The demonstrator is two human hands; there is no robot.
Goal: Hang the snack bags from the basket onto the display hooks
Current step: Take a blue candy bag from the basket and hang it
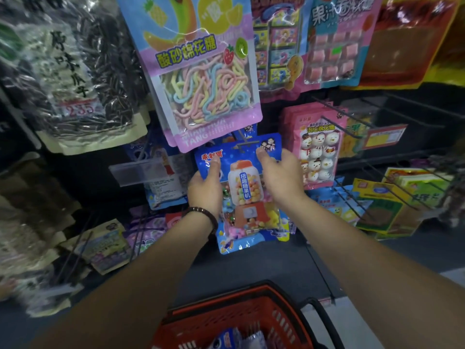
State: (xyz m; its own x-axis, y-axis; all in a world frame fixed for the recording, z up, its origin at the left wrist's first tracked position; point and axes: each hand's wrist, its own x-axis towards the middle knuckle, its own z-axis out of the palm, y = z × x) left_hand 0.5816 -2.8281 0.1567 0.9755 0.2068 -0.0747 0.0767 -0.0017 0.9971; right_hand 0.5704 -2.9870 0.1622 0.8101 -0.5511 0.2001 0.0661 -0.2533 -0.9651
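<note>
Hanging step. Left hand [206, 190], right hand [279, 177]: fingers [263, 156] pinch top corners of blue snack bag [241, 187]. Hook [240, 141] at bag's 12 o'clock, by hang hole; threaded or not, cannot tell. Next, likely: push bag onto hook, release. Basket [226, 311] at 6 o'clock, more bags inside.

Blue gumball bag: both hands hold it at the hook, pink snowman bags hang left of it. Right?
No. Head view: pink snowman bags hang right of the blue gumball bag; left hand and right hand hold it at the hook.
</note>
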